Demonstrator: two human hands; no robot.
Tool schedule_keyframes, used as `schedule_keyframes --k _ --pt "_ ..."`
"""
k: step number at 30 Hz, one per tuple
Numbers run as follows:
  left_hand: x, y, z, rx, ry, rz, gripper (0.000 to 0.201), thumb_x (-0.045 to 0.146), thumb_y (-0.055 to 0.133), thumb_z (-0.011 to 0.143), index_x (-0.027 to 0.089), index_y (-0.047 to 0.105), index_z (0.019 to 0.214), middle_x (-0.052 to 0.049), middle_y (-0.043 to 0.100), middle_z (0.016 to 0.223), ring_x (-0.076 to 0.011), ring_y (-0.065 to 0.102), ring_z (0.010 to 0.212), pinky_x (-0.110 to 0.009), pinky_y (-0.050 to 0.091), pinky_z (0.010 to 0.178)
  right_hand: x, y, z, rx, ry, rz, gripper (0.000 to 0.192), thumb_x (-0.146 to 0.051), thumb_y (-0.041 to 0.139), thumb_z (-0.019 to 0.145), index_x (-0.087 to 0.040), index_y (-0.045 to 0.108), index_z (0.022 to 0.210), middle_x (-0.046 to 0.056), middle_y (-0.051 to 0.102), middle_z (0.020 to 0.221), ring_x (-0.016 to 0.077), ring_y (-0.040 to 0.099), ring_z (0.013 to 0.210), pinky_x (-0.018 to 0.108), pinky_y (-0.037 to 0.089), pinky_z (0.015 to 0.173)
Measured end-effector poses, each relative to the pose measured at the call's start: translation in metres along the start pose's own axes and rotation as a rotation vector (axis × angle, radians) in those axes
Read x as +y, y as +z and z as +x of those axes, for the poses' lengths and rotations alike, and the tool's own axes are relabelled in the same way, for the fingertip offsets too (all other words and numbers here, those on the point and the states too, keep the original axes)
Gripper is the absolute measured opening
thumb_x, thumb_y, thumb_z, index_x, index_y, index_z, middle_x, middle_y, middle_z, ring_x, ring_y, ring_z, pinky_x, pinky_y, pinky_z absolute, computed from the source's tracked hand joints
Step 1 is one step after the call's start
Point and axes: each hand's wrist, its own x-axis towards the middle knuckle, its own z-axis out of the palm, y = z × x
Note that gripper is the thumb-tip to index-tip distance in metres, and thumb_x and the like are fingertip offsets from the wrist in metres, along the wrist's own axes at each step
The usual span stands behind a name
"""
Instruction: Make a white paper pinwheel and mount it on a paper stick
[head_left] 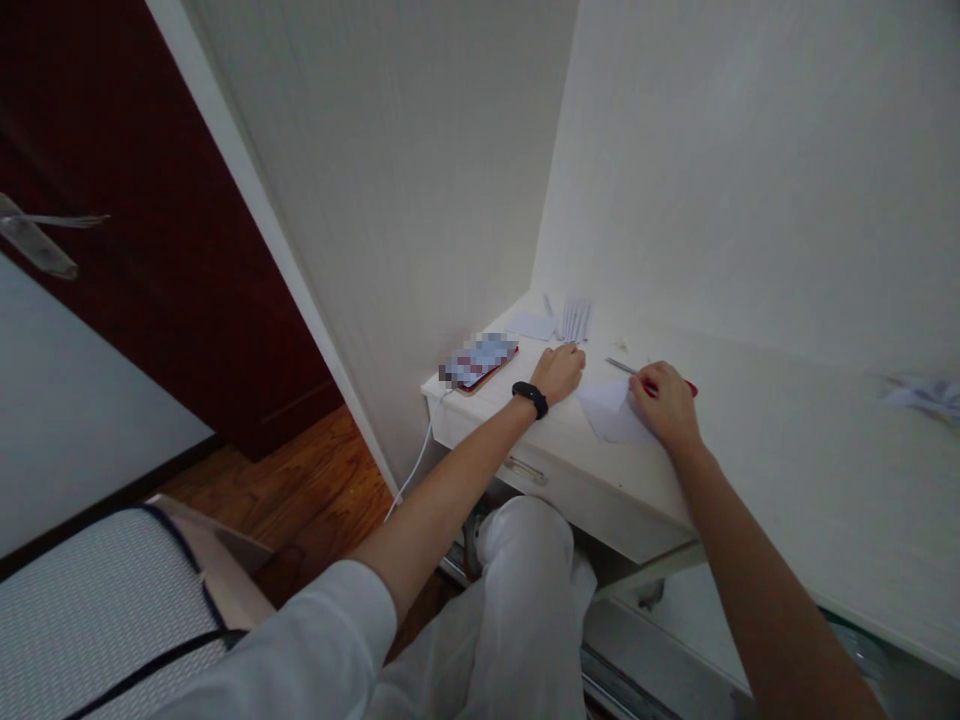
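My right hand (666, 402) is closed around red-handled scissors (621, 367), whose grey blade points left over the desktop. Under and beside that hand lies a piece of white paper (611, 412). My left hand (561, 372), with a black band on its wrist, has its fingers curled down near a row of narrow paper strips (576, 320). Whatever those fingertips may hold is hidden or too small to make out. Left of the strips, another flat white paper (531, 325) rests on the desk.
A phone (480, 362) with a white cable (412, 475) lies at the white desk's (787, 450) left edge. Crumpled paper (926, 392) sits far right. Panels wall the desk at left and back. A drawer handle (525, 470) is in front; a cushioned seat (105, 610) stands lower left.
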Motion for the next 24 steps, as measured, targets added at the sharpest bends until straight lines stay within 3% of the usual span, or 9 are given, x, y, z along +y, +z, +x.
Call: schedule_keyframes --k 17,21,24 --pt "-0.003 0.000 0.005 0.082 -0.034 -0.099 0.023 0.008 0.040 0.085 0.014 0.061 0.092 -0.010 0.060 0.101 -0.0192 0.056 0.098 -0.032 0.041 0.086 0.001 0.001 0.000 0.037 0.007 -0.003 0.015 -0.024 0.047 0.078 -0.019 0.050 0.064 0.007 0.054 0.075 0.0199 0.051 0.074 0.032 0.039 0.070" --pt "0.004 -0.016 -0.001 0.190 -0.008 -0.134 0.024 0.008 0.040 0.085 0.014 0.060 0.096 -0.009 0.060 0.104 -0.0185 0.055 0.100 -0.033 0.041 0.088 -0.001 0.001 -0.001 0.048 0.025 -0.002 0.015 -0.023 0.047 0.078 -0.020 0.049 0.064 0.006 0.054 0.075 0.0196 0.051 0.074 0.032 0.039 0.070" --pt "0.028 -0.038 -0.033 0.319 -0.020 -0.189 0.024 0.008 0.039 0.086 0.014 0.057 0.100 -0.009 0.060 0.106 -0.0173 0.055 0.100 -0.033 0.042 0.090 -0.002 0.001 -0.001 0.041 0.017 -0.006 0.014 -0.023 0.048 0.078 -0.020 0.050 0.065 0.007 0.055 0.076 0.0190 0.050 0.074 0.032 0.038 0.071"
